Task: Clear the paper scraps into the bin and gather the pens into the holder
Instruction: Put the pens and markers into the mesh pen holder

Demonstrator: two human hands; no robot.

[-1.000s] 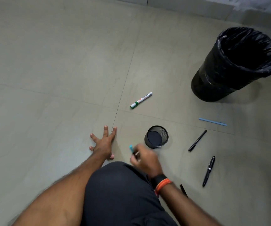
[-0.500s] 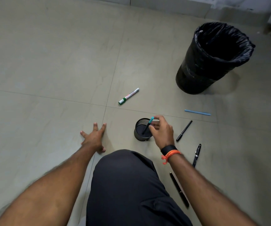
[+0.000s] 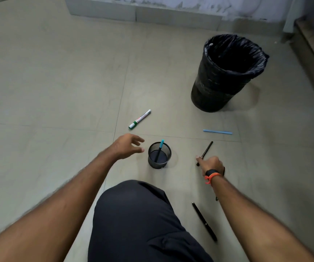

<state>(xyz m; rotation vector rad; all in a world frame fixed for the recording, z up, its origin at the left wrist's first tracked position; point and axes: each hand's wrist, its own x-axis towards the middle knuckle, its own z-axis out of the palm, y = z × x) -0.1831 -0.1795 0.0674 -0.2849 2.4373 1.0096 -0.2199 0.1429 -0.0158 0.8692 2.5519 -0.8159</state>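
Note:
A black mesh holder (image 3: 159, 157) stands on the tiled floor with a teal-capped pen (image 3: 160, 146) leaning in it. My left hand (image 3: 127, 146) hovers just left of the holder, fingers apart and empty. My right hand (image 3: 210, 164) is down on the floor to the holder's right, fingers closed on the lower end of a thin black pen (image 3: 208, 148) that lies flat. A green-capped white marker (image 3: 140, 119), a light blue pen (image 3: 217, 132) and a black pen (image 3: 204, 222) lie loose. Another dark pen is mostly hidden behind my right wrist. I see no paper scraps on the floor.
A black bin (image 3: 228, 72) lined with a black bag stands at the back right. My knee in dark trousers (image 3: 143, 214) fills the near centre. A low wall skirting (image 3: 152, 12) runs along the back, and a wooden furniture edge (image 3: 313, 53) along the right.
My right hand let the teal pen go into the holder and moved right onto the thin black pen. My left hand lifted off the floor and came toward the holder.

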